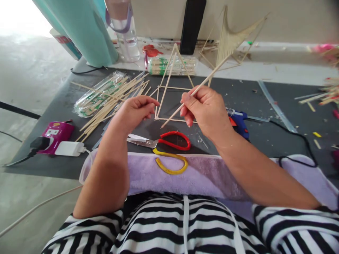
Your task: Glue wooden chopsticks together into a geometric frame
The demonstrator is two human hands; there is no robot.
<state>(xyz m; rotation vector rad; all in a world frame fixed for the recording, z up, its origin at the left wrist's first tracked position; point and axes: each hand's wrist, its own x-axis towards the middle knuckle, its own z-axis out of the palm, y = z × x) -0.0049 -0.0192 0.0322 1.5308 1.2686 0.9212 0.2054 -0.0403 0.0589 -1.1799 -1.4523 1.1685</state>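
Note:
A long wooden stick (212, 74) slants up to the right between the thumb and fingers of my right hand (205, 109). My left hand (139, 109) is beside the left corner of a stick frame (164, 88), fingertips drawn together; whether they pinch anything is too small to tell. The frame rises to a point and has a base of sticks on the dark table. Scissors (152, 143) with one red and one yellow handle lie open below my hands. Loose sticks (113, 102) spread out left of my left hand.
A magenta power adapter (57, 134) sits at the left. Behind are a teal cylinder (82, 31), a clear bottle (128, 42), packed sticks (172, 66) and another stick structure (227, 38). A blue glue gun (239, 123) lies by my right wrist, a purple towel (206, 173) along the front edge.

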